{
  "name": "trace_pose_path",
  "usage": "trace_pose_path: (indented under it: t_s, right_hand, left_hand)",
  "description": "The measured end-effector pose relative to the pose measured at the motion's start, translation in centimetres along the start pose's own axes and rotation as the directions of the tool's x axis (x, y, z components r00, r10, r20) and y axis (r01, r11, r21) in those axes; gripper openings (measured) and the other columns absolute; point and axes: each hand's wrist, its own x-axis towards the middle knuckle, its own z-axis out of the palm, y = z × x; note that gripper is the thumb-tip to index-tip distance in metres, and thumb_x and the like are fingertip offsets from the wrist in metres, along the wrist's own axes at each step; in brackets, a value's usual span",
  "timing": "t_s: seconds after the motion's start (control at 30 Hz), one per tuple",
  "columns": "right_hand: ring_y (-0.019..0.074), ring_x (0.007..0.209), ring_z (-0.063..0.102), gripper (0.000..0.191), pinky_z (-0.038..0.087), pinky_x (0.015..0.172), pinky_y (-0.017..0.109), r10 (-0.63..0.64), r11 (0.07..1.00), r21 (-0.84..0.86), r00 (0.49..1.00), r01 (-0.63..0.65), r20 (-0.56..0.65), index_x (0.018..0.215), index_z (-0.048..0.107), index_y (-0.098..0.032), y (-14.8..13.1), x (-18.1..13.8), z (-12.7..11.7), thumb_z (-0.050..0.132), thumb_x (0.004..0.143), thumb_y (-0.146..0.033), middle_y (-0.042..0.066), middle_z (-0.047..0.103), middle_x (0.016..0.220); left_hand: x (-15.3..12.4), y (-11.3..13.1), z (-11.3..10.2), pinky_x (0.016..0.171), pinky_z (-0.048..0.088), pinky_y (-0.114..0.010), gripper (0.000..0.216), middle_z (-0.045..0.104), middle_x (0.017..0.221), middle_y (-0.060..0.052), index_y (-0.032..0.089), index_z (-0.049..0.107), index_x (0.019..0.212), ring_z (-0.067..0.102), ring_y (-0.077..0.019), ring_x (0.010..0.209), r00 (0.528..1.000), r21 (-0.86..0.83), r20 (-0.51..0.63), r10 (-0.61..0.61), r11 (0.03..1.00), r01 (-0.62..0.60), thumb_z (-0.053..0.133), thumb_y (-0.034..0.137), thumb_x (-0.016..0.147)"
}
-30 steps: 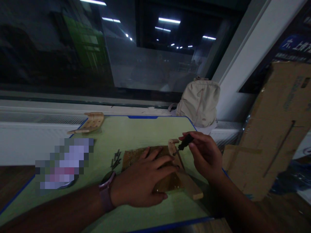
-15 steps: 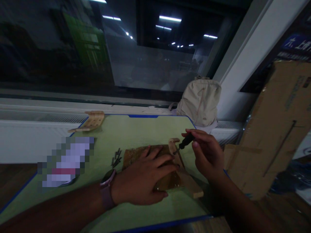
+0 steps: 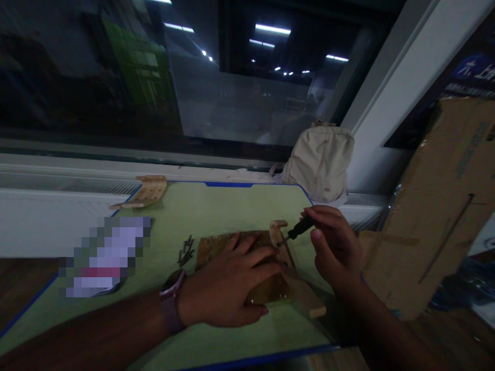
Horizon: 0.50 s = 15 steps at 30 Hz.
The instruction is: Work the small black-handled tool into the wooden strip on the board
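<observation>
My left hand [image 3: 230, 281] lies flat, fingers spread, on a flat brown package [image 3: 211, 245] with a shiny, tape-like surface. Beside that package is a light wooden piece [image 3: 305, 293] whose far end [image 3: 277, 231] curves up into a hook. In my right hand [image 3: 335, 245] is a screwdriver [image 3: 299, 228] with a black handle, gripped between thumb and fingers. Its shaft slants down to the left, and the tip meets a dark spot at the base of the curved end. Left of the package lie several dark screws [image 3: 186, 251].
On the green table [image 3: 216, 206] a curved wooden part with holes [image 3: 149, 191] sits at the far left corner. A blurred-out flat item [image 3: 112, 257] lies nearer on the left. A beige backpack [image 3: 319, 162] leans by the window; a large cardboard box [image 3: 436, 206] stands at the right.
My right hand has shifted slightly right and back with the screwdriver, whose tip stays at the curved wood. My left hand keeps its place on the package.
</observation>
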Motion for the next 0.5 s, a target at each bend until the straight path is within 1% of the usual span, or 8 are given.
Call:
trace_pose_path:
  t_s: [0.03, 0.1, 0.2, 0.3, 0.37, 0.43, 0.5]
  right_hand:
    - [0.0249, 0.112, 0.076, 0.028, 0.064, 0.096, 0.047, 0.018, 1.0, 0.014, 1.0, -0.018, 0.003, 0.129, 0.076, -0.032, -0.07, -0.05, 0.06, 0.065, 0.105, -0.021, 0.008, 0.077, 0.118]
    - [0.0244, 0.11, 0.079, 0.027, 0.067, 0.095, 0.047, 0.061, 0.996, 0.066, 0.998, -0.061, 0.004, 0.129, 0.075, -0.032, -0.11, -0.15, 0.24, 0.064, 0.107, -0.021, 0.008, 0.08, 0.119]
    - [0.0204, 0.097, 0.081, 0.026, 0.069, 0.084, 0.039, 0.089, 0.988, 0.125, 0.996, -0.087, -0.013, 0.127, 0.073, -0.033, 0.15, -0.19, 0.43, 0.069, 0.104, -0.02, 0.004, 0.078, 0.11]
    - [0.0193, 0.089, 0.075, 0.03, 0.065, 0.073, 0.034, 0.021, 0.996, 0.082, 0.998, -0.017, -0.053, 0.124, 0.072, -0.032, 0.46, -0.09, 0.22, 0.076, 0.098, -0.018, 0.004, 0.073, 0.104]
    - [0.0201, 0.088, 0.071, 0.032, 0.061, 0.07, 0.033, -0.056, 0.998, 0.016, 0.998, 0.056, -0.029, 0.122, 0.074, -0.032, 0.51, 0.0, -0.08, 0.077, 0.096, -0.014, 0.004, 0.071, 0.099]
    - [0.0214, 0.09, 0.07, 0.035, 0.06, 0.073, 0.035, -0.102, 0.994, -0.044, 0.995, 0.102, 0.016, 0.125, 0.075, -0.033, 0.4, 0.03, -0.36, 0.075, 0.096, -0.013, 0.004, 0.07, 0.097]
    - [0.0236, 0.098, 0.071, 0.037, 0.061, 0.081, 0.04, -0.092, 0.992, -0.08, 0.995, 0.096, 0.046, 0.131, 0.075, -0.033, 0.23, -0.04, -0.53, 0.071, 0.099, -0.014, 0.007, 0.073, 0.106]
  left_hand:
    - [-0.01, 0.02, -0.02, 0.127, 0.027, -0.079, 0.075, 0.055, 0.162, -0.009, 0.028, 0.057, 0.156, 0.035, -0.0501, 0.156, 1.0, 0.001, 0.001, -0.001, 1.0, 0.001, 0.086, 0.039, 0.087]
    - [-0.04, 0.05, -0.03, 0.127, 0.027, -0.079, 0.076, 0.056, 0.161, -0.009, 0.028, 0.056, 0.156, 0.037, -0.0495, 0.155, 1.0, 0.002, 0.005, -0.002, 1.0, 0.002, 0.087, 0.04, 0.087]
    - [-0.09, 0.0, 0.05, 0.126, 0.028, -0.08, 0.077, 0.056, 0.161, -0.009, 0.028, 0.055, 0.157, 0.036, -0.0498, 0.155, 1.0, 0.004, 0.005, -0.006, 1.0, 0.006, 0.087, 0.04, 0.087]
    - [-0.13, -0.14, 0.2, 0.125, 0.028, -0.081, 0.078, 0.056, 0.161, -0.009, 0.029, 0.054, 0.158, 0.035, -0.0506, 0.156, 1.0, 0.006, 0.006, -0.002, 1.0, 0.002, 0.086, 0.041, 0.088]
    - [-0.14, -0.22, 0.29, 0.125, 0.029, -0.081, 0.078, 0.055, 0.162, -0.009, 0.029, 0.053, 0.158, 0.035, -0.0505, 0.156, 1.0, 0.008, 0.002, 0.005, 1.0, -0.005, 0.086, 0.041, 0.088]
    - [-0.14, -0.25, 0.35, 0.125, 0.028, -0.081, 0.078, 0.054, 0.163, -0.009, 0.029, 0.054, 0.157, 0.035, -0.0503, 0.156, 1.0, 0.01, -0.008, 0.013, 1.0, -0.013, 0.087, 0.041, 0.088]
    - [-0.13, -0.21, 0.36, 0.125, 0.028, -0.08, 0.077, 0.054, 0.163, -0.009, 0.029, 0.055, 0.156, 0.037, -0.05, 0.155, 1.0, 0.013, -0.021, 0.019, 1.0, -0.019, 0.087, 0.041, 0.087]
